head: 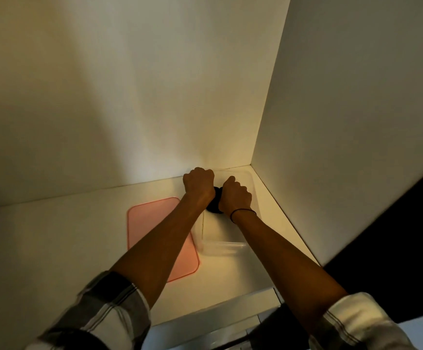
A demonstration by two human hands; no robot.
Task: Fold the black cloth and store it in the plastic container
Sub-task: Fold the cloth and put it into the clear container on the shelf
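Note:
A clear plastic container (224,248) stands on the white table, in the far right corner against the walls. Both my hands reach into its far half. My left hand (198,184) and my right hand (235,197) are fists side by side, closed on the black cloth (214,207). Only a small dark bundle of the cloth shows between and under the two wrists, inside the container; the rest is hidden by my hands.
A pink lid (155,231) lies flat on the table just left of the container, partly under my left forearm. White walls close in behind and to the right. The table's front edge (218,309) runs below my arms.

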